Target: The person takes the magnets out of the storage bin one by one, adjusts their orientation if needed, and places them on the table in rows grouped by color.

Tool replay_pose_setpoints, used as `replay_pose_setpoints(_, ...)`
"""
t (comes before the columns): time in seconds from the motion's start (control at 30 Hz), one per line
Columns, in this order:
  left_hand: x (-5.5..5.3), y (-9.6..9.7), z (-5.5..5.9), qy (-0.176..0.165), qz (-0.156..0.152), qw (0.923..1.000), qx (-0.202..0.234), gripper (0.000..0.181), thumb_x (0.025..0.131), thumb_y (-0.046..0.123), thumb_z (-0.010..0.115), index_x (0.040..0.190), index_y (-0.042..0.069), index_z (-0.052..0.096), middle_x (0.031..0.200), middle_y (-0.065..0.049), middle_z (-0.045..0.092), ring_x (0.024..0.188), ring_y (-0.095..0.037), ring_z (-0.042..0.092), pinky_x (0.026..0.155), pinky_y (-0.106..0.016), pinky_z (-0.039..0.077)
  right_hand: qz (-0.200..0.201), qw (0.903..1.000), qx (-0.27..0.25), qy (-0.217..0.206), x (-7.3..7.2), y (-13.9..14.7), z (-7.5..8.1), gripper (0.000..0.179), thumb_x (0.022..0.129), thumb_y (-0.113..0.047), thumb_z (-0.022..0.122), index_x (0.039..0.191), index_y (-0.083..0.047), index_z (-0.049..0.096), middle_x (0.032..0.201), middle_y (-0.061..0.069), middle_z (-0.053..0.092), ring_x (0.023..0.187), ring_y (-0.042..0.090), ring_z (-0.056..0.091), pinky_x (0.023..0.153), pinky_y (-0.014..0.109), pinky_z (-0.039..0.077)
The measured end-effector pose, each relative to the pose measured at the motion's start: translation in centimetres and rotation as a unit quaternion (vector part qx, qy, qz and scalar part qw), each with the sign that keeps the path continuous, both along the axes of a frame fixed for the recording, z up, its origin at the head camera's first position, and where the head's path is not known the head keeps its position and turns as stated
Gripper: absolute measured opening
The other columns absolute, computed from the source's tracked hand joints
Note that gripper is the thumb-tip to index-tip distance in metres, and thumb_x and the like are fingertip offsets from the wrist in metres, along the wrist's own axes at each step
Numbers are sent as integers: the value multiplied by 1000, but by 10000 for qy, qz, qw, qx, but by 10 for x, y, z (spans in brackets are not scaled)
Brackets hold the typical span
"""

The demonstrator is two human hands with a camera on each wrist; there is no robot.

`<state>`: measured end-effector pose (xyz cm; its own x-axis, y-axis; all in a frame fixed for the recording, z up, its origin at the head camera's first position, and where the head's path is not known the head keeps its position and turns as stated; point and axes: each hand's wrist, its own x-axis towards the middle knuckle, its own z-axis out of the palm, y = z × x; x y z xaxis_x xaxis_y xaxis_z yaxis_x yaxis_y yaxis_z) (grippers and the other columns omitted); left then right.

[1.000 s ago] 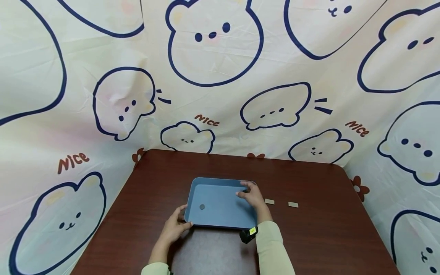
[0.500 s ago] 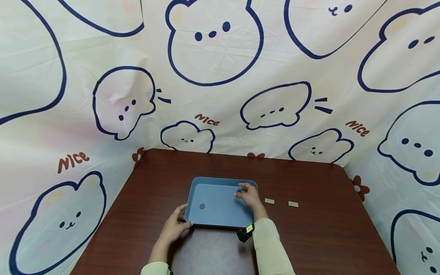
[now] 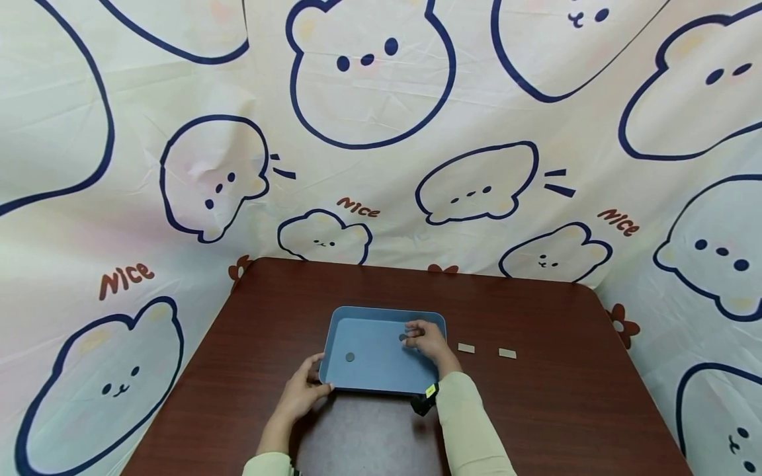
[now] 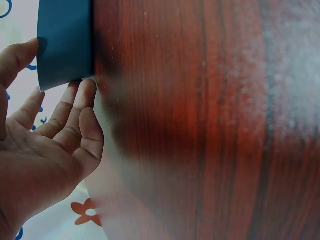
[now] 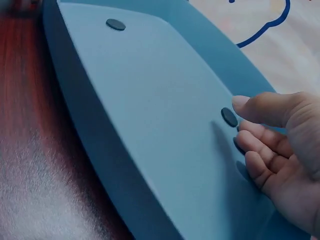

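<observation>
A shallow blue tray [image 3: 381, 377] lies on the table. My left hand [image 3: 301, 395] holds its near left corner, fingertips at the wall and lower edge in the left wrist view. Over the tray's right part, my right hand [image 3: 427, 340] pinches a dark grey round disc [image 5: 229, 117] at the thumb and fingertips. The disc is tilted, and the index finger is mostly hidden behind the thumb. Darker patches show beside the curled fingers [image 5: 260, 165] in the right wrist view. Another grey disc [image 3: 350, 357] rests flat on the tray floor, towards the left.
Two small pale flat pieces, one nearer the tray [image 3: 466, 348] and one farther right [image 3: 507, 354], lie on the brown wooden table [image 3: 565, 396]. A printed cloth wall [image 3: 381, 172] rises behind the table's far edge and along the sides.
My right hand has shifted a little left across the tray, and the disc at its fingertips now shows more plainly. My left hand and the tray have stayed in place.
</observation>
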<state>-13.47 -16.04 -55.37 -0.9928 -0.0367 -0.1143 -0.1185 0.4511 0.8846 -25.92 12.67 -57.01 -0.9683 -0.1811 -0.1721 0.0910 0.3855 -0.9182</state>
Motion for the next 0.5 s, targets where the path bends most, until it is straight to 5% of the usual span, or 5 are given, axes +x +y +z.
replay_pose_setpoints(0.17,2,0,2,279,-109,9995,34,61,79,10,72,133,5,44,94,-19,56,70,-21,56,56,-36,43,111,9992,314,216,0,0,-3,32,76,1,72,107,2,67,80,4,56,72,18,49,61,30,43)
replay_pose_setpoints(0.5,0,1,1,-174,28,9998,70,64,80,8,72,136,8,43,101,-19,56,77,-22,57,60,-37,44,6,9943,957,478,-1,-3,-7,27,76,-8,76,102,-3,72,81,2,59,71,16,48,62,30,40)
